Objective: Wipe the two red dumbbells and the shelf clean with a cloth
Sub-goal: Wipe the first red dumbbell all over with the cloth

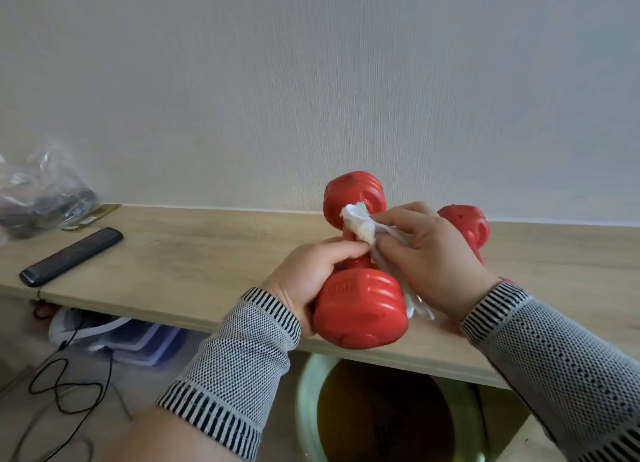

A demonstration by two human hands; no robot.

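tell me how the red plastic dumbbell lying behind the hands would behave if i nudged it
The red plastic dumbbell at the back would probably roll a little on the smooth wooden shelf, though its ribbed, faceted ends may stop it soon. It looks stiff and likely heavy for its size, so a light push may barely shift it.

A single head-worn wide-angle view looks forward and down, close over the wooden shelf (180, 253), whose far edge meets the wall (311, 80) at twelve o'clock. Both sleeved forearms enter from six o'clock, and floor shows beneath the shelf's near edge.
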